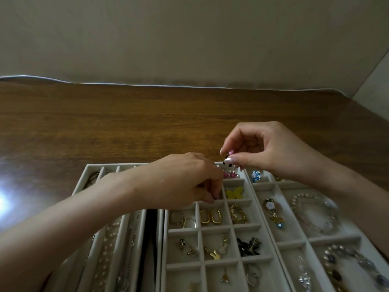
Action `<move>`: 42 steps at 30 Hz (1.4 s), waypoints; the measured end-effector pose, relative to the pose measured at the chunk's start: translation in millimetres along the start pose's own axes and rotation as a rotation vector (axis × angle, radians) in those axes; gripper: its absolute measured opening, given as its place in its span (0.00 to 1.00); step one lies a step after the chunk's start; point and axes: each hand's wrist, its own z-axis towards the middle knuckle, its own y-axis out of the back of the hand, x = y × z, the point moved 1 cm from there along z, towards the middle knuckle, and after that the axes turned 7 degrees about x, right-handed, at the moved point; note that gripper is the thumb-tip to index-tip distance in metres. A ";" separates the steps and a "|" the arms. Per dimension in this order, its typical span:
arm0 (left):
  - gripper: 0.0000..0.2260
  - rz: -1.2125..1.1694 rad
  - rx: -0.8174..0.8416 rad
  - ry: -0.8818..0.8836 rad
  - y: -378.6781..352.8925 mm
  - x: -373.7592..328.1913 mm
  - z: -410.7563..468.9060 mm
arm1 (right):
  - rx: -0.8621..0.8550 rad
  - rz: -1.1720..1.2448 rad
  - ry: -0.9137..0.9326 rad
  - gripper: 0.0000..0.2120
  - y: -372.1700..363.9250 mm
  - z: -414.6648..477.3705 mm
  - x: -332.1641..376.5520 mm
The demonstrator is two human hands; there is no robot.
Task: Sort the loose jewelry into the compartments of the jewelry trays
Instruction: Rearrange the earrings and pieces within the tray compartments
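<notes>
On the bench (147, 123), the middle jewelry tray (164, 239) sits under both hands. Your right hand (269, 148) pinches a white-and-black charm (228, 162) in its grip, just above the pink flower piece (230, 175) — placing step, so lower and release next. Your left hand (185, 180) curls into a cell below that grip — whether it holds anything, I cannot tell.

The right hand (267, 150) wears a thin ring (255, 141) and long, pearly polished nails (229, 160).

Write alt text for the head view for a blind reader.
A person's right hand pinches a small black-and-white jewelry piece above the far end of pale compartment trays on a wooden table. The left hand reaches, fingers curled, into a compartment beside a yellow butterfly.
</notes>
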 end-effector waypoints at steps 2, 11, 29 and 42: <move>0.08 -0.001 -0.001 0.020 2.0 -0.9 -1.0 | -0.002 0.011 0.004 0.05 -0.1 0.3 -0.9; 0.08 -0.084 0.030 0.089 1.5 -0.2 -1.5 | 0.002 0.035 0.029 0.05 0.0 0.5 -5.2; 0.09 -0.085 -0.091 0.132 13.0 8.3 -3.6 | 0.033 0.055 0.024 0.07 -0.7 -1.5 -4.4; 0.15 -0.782 -0.225 0.345 21.1 30.0 -5.7 | 0.170 -0.070 0.041 0.08 -23.6 5.2 2.5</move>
